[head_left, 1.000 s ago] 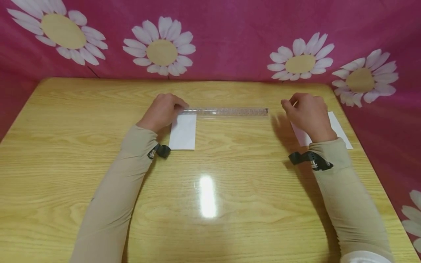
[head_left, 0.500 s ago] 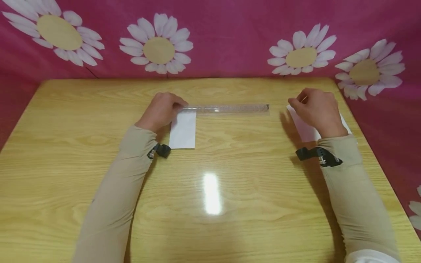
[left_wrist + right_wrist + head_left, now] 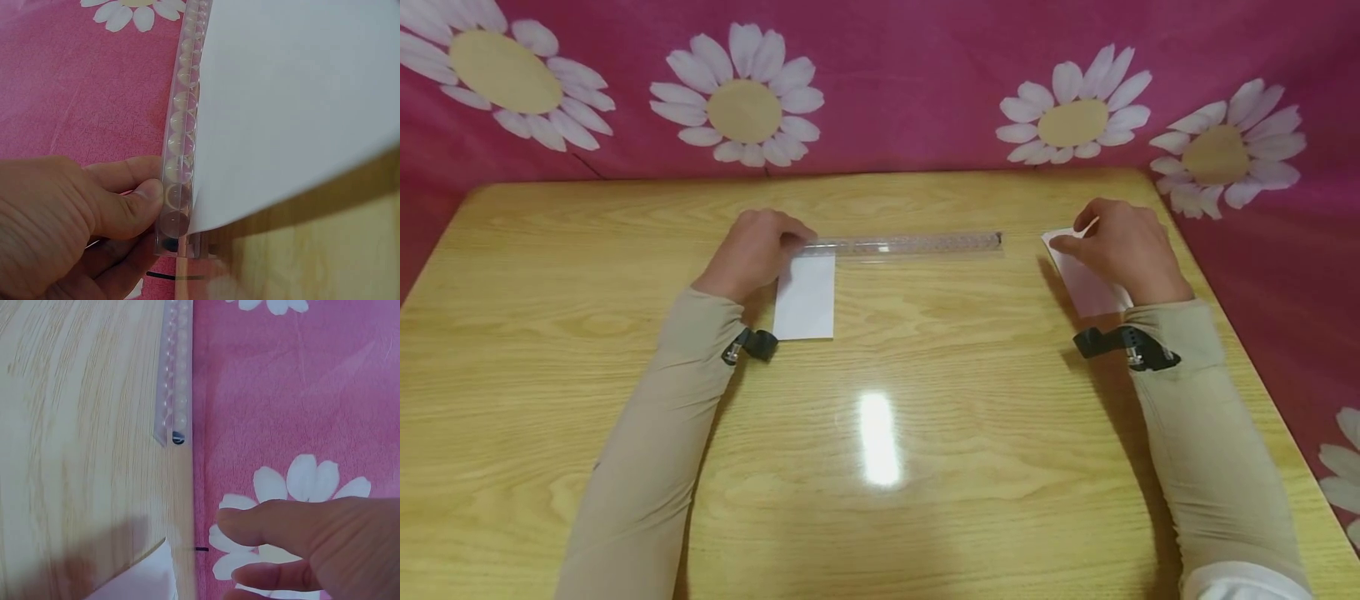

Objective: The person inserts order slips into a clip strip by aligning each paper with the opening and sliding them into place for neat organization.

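A long, narrow clear plastic case [image 3: 902, 245] with a row of round, clear shapes inside lies across the far part of the table. My left hand [image 3: 756, 250] pinches its left end; the thumb presses its side in the left wrist view [image 3: 128, 206]. A white sheet of paper [image 3: 805, 300] lies along that end, on the near side. A dark round piece sits at the case's right end. My right hand [image 3: 1123, 246] is over a second white sheet [image 3: 1093, 292], partly covering it. In the right wrist view, thumb and fingers stand apart with nothing seen between them.
The wooden table [image 3: 880, 533] ends at the back against a pink cloth [image 3: 917, 83] printed with white daisies. The cloth also runs along the right side. A bright light reflection [image 3: 878, 437] shows on the tabletop.
My right hand has moved a little away and to the right. The sheet under it has shifted, its right part no longer showing beyond the wrist. My left hand stays on the case.
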The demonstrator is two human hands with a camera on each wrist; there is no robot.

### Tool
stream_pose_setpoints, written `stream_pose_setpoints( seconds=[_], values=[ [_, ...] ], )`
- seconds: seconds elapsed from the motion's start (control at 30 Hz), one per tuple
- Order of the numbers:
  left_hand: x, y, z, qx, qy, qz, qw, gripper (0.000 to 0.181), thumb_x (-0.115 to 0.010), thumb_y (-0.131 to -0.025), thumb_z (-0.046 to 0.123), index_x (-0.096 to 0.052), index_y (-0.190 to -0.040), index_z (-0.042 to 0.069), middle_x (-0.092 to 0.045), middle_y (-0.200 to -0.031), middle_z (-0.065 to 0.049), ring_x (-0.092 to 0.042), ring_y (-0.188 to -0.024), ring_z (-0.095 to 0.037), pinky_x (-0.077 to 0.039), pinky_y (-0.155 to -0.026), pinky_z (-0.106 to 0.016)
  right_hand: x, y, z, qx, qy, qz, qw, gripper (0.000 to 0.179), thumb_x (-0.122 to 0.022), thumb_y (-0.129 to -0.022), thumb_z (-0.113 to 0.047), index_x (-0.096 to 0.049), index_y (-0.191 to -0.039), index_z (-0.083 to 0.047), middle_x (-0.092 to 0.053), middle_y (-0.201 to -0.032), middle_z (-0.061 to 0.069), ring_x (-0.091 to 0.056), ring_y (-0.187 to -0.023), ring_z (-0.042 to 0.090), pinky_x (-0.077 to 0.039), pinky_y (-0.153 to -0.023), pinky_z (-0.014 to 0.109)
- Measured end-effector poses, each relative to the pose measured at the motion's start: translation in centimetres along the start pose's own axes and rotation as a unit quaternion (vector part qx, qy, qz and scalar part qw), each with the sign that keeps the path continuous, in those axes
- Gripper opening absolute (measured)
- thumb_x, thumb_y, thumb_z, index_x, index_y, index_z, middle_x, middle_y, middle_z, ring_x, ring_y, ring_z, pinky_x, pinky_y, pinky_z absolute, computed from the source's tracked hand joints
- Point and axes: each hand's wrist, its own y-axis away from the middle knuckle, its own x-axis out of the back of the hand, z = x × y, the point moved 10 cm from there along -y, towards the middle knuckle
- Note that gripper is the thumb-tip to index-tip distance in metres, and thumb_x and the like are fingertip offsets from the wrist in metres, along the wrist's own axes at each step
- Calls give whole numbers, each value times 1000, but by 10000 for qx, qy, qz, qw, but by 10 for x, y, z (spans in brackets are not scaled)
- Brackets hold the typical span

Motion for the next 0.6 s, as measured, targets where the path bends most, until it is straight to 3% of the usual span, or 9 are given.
stream_pose_setpoints(
  seconds=[0.3,0.6],
  values=[
    [-1,0,-1,46,25,-33,10000,28,-57,-102,1,-75,-124,5,-73,-129,-17,-65,-123,-33,-53,-110,-47,-5,-3,14,-298,73,-396,9987,64,-69,-94,-49,-59,-127,5,-67,-124,32,-58,-109,46,-47,-89,58],
    [-2,-1,-1,98,-11,-38,9999,29,-58,-102,0,-75,-125,5,-73,-130,-18,-65,-119,-33,-53,-109,-48,-2,-2,27,-459,63,-482,9978,66,-70,-92,-49,-57,-127,5,-64,-126,32,-58,-108,46,-49,-85,59]
  ],
)
